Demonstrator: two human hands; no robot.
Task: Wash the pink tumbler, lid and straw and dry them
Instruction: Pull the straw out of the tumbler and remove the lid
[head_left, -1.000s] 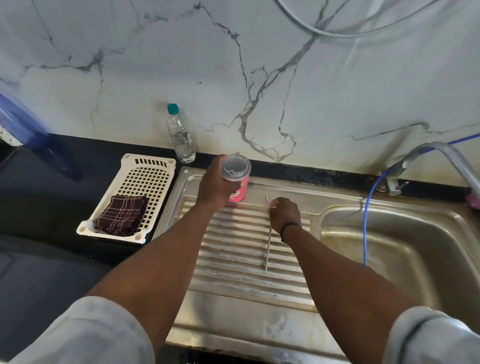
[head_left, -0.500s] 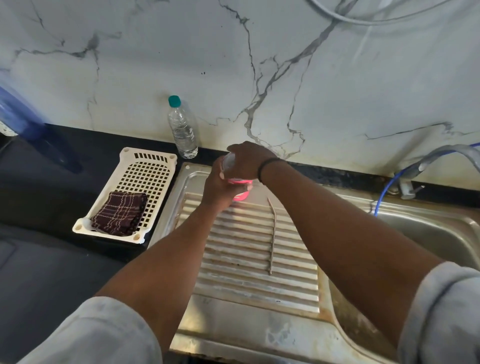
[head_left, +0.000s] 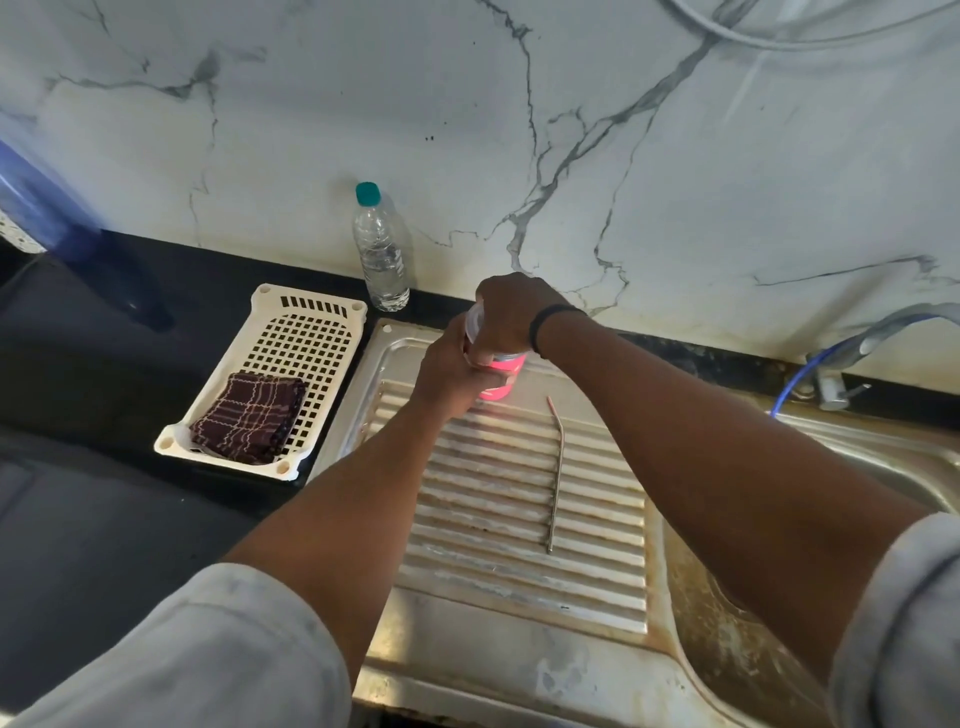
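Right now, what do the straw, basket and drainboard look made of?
Straw: likely metal, thin with a dull grey sheen. Basket: cream moulded plastic, by its perforated grid. Drainboard: stainless steel, ribbed and reflective, with brownish stains.

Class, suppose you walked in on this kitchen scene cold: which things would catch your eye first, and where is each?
Both hands meet at the back of the steel draining board: the left hand holds the pink tumbler while the right hand grips its lid. A metal straw lies loose on the ribs to the right. Left of the sink, a white basket holds a folded dark checked cloth.
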